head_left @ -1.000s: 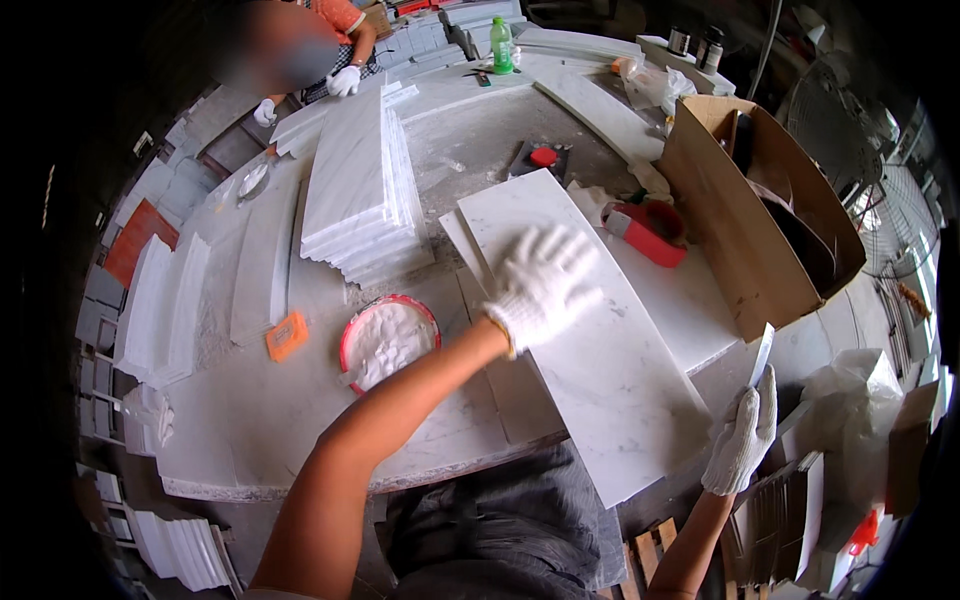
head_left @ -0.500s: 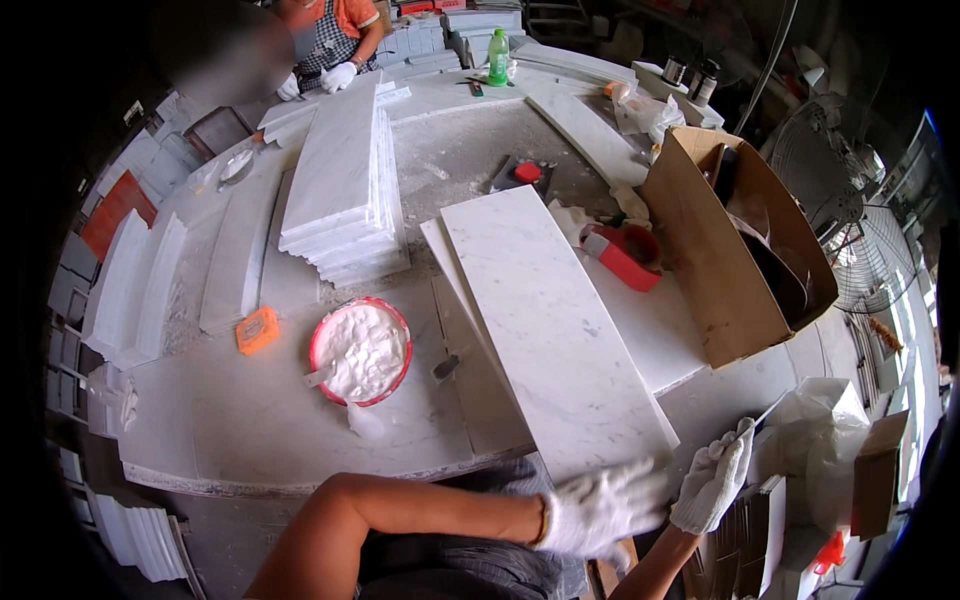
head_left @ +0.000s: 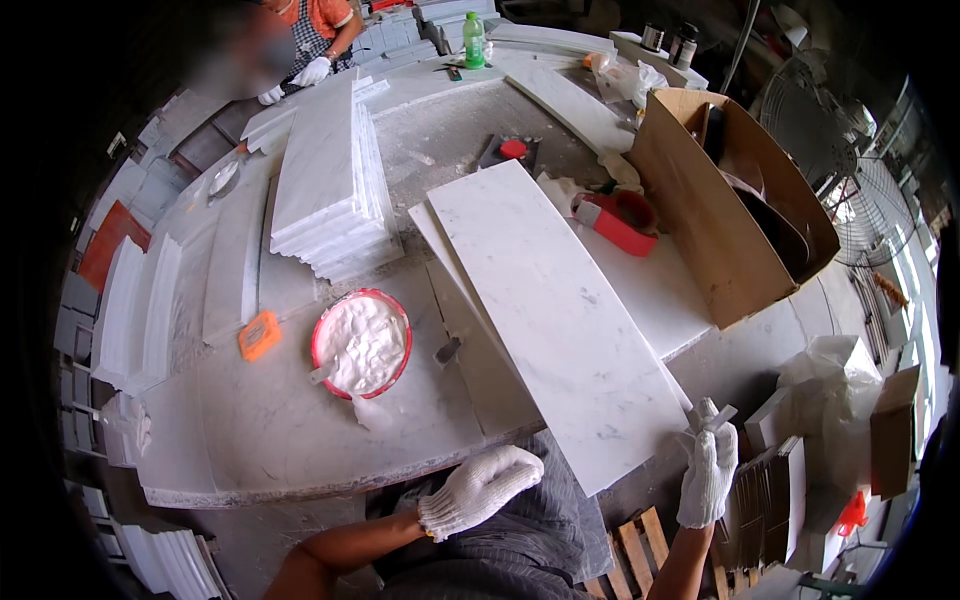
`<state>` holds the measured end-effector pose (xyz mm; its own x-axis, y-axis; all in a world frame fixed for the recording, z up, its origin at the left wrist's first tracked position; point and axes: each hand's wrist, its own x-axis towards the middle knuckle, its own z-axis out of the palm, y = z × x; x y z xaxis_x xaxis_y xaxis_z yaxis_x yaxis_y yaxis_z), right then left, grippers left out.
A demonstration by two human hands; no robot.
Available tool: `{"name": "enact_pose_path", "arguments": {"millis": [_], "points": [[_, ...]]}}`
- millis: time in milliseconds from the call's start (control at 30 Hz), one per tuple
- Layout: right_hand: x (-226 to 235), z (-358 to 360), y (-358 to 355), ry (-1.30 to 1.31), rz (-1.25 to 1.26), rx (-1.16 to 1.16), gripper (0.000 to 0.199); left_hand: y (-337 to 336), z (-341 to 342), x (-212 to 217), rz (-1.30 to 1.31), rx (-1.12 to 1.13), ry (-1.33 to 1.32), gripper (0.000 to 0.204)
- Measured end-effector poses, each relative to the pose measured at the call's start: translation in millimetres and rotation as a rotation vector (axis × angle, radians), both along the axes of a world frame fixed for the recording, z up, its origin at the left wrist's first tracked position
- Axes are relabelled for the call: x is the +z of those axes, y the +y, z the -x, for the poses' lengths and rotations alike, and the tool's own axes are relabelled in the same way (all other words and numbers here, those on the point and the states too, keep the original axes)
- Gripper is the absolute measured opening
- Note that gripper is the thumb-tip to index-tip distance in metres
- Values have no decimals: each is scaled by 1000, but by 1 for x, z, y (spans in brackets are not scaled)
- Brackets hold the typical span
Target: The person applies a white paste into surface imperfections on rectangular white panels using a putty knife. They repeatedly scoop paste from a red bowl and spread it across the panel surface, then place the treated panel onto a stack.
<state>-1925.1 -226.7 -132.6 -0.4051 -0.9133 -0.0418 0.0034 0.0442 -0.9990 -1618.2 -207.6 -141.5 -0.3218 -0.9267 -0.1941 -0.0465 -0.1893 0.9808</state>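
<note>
My left hand (head_left: 482, 490), in a white knit glove, hangs over my lap in front of the table edge. Its fingers lie alongside each other, lightly bent, and nothing shows in them. At the right, my gloved right hand (head_left: 708, 478) is closed on a thin, flat scraper (head_left: 724, 417), its grey blade poking out past the fingers. This hand is beside the near right corner of a long white marble slab (head_left: 555, 310). The slab rests at a slant on another slab and juts over the table edge. A red-rimmed bowl of white paste (head_left: 362, 345) stands left of it.
A slab stack (head_left: 325, 190) rises behind the bowl, near an orange box (head_left: 260, 336). Red tape (head_left: 622, 222) and an open carton (head_left: 700, 200) lie to the right. A fan (head_left: 850, 190) stands beyond. Across the table, a gloved co-worker (head_left: 320, 40) handles slabs.
My left hand has come off the slab and moved left, over my lap. My right hand still grips the scraper and has turned more upright. The whole view has shifted slightly.
</note>
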Motion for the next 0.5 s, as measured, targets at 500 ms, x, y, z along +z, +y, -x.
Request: {"name": "enact_pose_path", "arguments": {"millis": [500], "points": [[1,-30,2,153,-41,-119,18,-24,25,17,-182,-311,-233,34]]}}
